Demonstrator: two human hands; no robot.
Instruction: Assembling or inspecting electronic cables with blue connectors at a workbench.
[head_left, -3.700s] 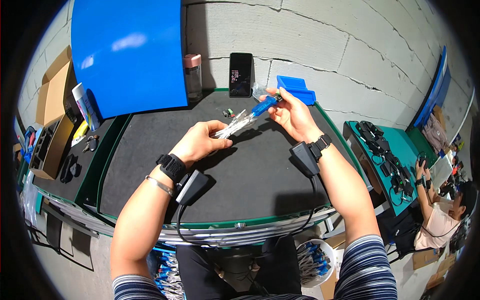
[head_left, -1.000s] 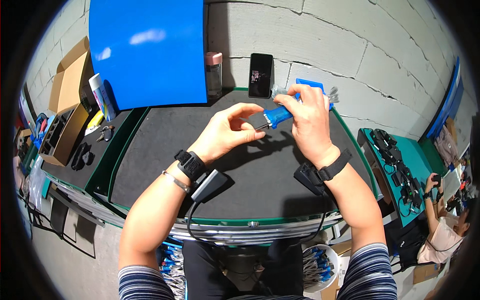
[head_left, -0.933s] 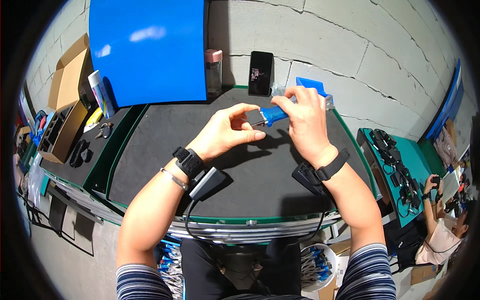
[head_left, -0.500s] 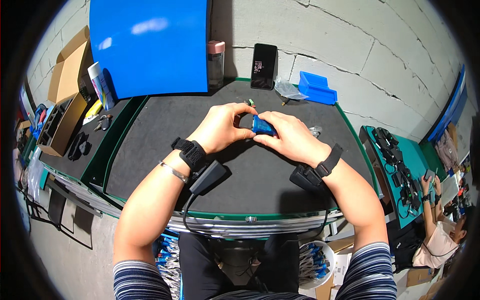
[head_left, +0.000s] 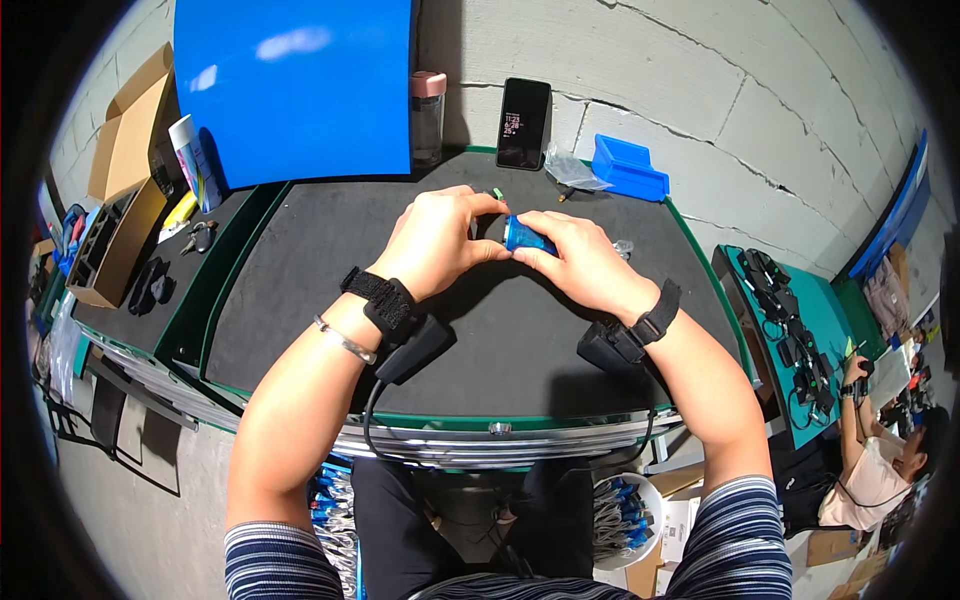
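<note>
Over the dark mat [head_left: 300, 300], my right hand [head_left: 590, 262] is closed around a blue connector [head_left: 530, 236], its silvery end turned left. My left hand [head_left: 437, 238] is curled against that end, thumb tip at its lower edge and index finger bent above. Whatever sits between the left fingers is mostly hidden; I cannot make it out. Just behind the left fingertips shows a small green piece [head_left: 499, 194]. Each wrist carries a black strap with a black box.
At the back stand a phone [head_left: 524, 122], a pink-lidded bottle [head_left: 428, 120], a clear bag [head_left: 574, 170] and a blue bin [head_left: 630, 168]. An open cardboard box [head_left: 120, 235] and spray can [head_left: 194, 165] are left. Below, a white bucket [head_left: 652, 515] holds blue-ended cables. A co-worker [head_left: 870, 480] sits right.
My left index finger has drawn slightly up and away from the connector's end, so more of its silvery rim shows. The right hand keeps its hold. The whole view has shifted slightly.
</note>
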